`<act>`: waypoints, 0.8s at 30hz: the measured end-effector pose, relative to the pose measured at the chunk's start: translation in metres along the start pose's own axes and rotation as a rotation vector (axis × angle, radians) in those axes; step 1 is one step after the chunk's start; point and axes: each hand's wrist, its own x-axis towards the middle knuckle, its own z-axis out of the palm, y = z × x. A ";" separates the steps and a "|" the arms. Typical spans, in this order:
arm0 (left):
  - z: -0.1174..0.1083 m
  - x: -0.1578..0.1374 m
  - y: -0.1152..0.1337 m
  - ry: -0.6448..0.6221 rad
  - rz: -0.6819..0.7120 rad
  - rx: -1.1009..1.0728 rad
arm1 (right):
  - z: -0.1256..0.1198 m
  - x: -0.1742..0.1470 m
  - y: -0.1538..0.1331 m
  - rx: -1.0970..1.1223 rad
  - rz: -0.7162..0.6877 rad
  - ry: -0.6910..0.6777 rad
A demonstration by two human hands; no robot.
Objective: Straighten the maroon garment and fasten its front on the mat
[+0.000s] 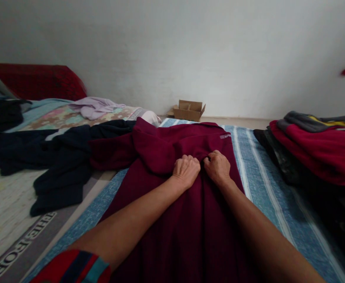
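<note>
A maroon long-sleeved garment point(166, 208) lies spread on a blue striped bedsheet point(266, 177), one sleeve folded out to the left. My left hand point(187, 169) is closed on its fabric near the middle, knuckles up. Close beside it, my right hand point(218, 166) pinches the same cloth a little to the right. Between the two hands the fabric gathers into a long crease running toward me. The fingertips of both hands are mostly hidden in the cloth. A small pale print shows near the garment's right edge.
Dark navy clothing point(69, 153) lies to the left, touching the maroon sleeve. Behind it are a lilac cloth point(94, 107) and a red panel point(39, 80). An open cardboard box point(189, 111) sits by the wall. Folded clothes point(316, 149) are piled at the right.
</note>
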 end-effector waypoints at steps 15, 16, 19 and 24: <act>0.003 -0.012 -0.007 -0.059 0.097 -0.065 | 0.004 0.000 0.004 0.103 0.016 0.043; 0.002 -0.013 -0.006 -0.067 0.101 -0.069 | 0.004 -0.001 0.004 0.111 0.014 0.043; 0.000 -0.014 0.000 -0.104 0.094 -0.055 | 0.004 -0.003 0.001 0.134 0.006 0.033; -0.006 -0.013 0.006 -0.144 0.082 -0.039 | 0.003 -0.010 -0.004 0.161 -0.045 0.033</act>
